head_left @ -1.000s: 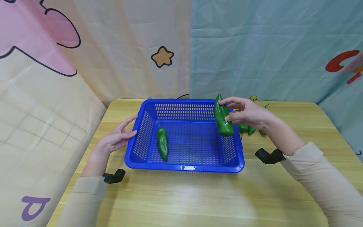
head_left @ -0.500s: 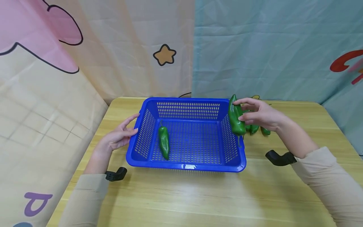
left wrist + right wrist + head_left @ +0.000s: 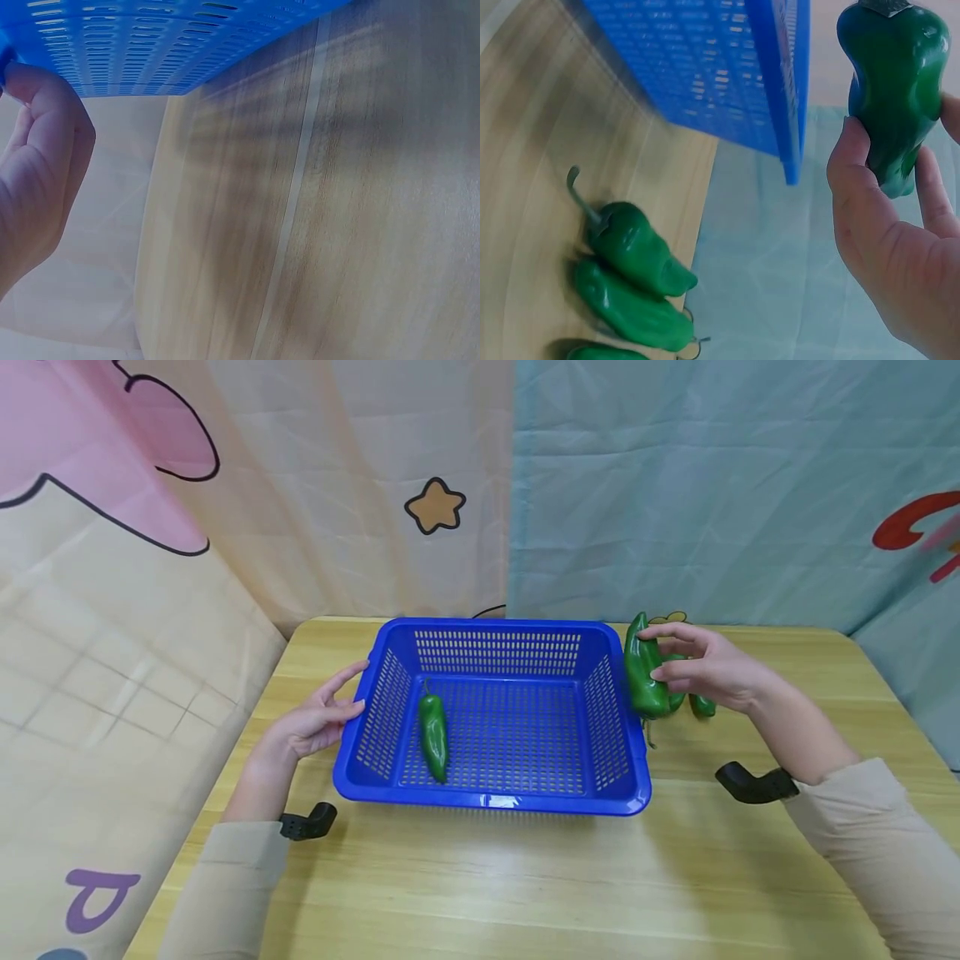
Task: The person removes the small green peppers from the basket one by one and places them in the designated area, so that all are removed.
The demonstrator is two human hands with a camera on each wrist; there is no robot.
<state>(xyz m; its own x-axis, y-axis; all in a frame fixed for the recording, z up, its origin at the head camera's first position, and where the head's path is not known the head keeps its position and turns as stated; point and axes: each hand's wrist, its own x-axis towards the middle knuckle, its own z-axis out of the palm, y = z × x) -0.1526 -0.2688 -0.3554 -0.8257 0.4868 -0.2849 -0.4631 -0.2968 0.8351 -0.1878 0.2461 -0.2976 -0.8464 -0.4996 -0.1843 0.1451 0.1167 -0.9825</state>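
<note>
A blue perforated plastic basket stands on the wooden table, one green pepper lying at the left of its floor. My left hand holds the basket's left rim, with the thumb and a finger on the edge. Just outside the right rim, my right hand pinches a second green pepper between thumb and fingers, its stem end down in the head view. The right wrist view shows this held pepper raised beside the basket wall.
Several more green peppers lie on the table to the basket's right, partly hidden in the head view behind the right hand. Printed curtains stand behind the table and along its left side.
My right hand has carried its pepper rightward, from over the basket's right side to outside the rim. The left hand keeps its place on the basket; the head view shifted slightly at first.
</note>
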